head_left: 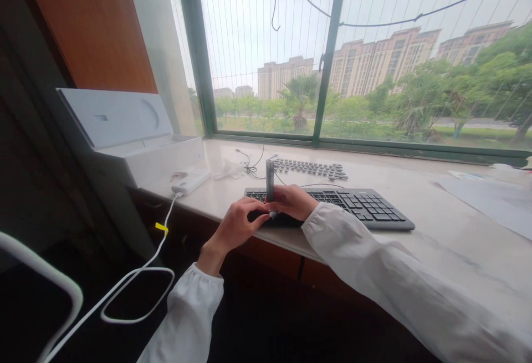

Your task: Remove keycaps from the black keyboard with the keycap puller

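My keyboard [380, 208] lies flat on the pale surface [449, 241], stretching from 12 o'clock to about 2 o'clock of me. I judge it light yet stiff, liable to slide if pushed sideways, and soundest to hold by its edges. The slim grey tool [270, 179] stands nearly upright at 12 o'clock, over the keyboard's near part; I expect it to be light, hard and rather smooth, steadiest when gripped low.

My right hand [296, 201] is closed around the tool's lower part. My left hand [240, 220] reaches in from 11 o'clock, thumb and forefinger narrowed beside the tool's foot, where a small pale piece [273, 215] shows; I cannot tell whether they pinch it.

Beyond the keyboard, towards 12 to 1 o'clock, loose keycaps [310, 168] lie in rows, probably feather-light and easily scattered, each best taken by its sides.
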### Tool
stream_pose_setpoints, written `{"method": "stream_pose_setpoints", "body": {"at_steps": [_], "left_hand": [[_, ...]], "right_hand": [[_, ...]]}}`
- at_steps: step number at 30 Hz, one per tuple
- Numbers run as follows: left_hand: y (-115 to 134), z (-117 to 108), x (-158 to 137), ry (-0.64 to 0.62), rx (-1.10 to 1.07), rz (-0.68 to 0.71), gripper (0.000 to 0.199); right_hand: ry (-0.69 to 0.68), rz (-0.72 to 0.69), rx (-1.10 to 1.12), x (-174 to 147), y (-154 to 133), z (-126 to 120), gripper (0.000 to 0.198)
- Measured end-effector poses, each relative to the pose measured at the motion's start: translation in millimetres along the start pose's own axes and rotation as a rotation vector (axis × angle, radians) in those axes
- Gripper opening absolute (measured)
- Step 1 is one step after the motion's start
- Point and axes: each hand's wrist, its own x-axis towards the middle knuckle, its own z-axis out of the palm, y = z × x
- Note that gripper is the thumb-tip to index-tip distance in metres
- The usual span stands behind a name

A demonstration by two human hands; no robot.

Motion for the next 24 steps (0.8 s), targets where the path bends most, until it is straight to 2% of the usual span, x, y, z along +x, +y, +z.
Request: {"method": "stream_pose_setpoints", "body": {"at_steps": [5,9,16,24], "left_hand": [[0,0,0,-0.005,-0.011,0.000,0.013],[0,-1,0,-0.028,-0.016,0.001,0.013],[0,-1,0,-0.025,-0.033,0.010,0.014],[1,0,0,-0.006,-0.049,0.018,0.014]], "right_hand": [[0.046,0.071,-0.078,1,6,-8,0.033],[0.024,0.079,0.020,2,10,-9,0.031],[0.070,0.127,0.069,-1,1,-4,0.033],[0.022,0.163,0.269,-1,11,-2,0.040]]}}
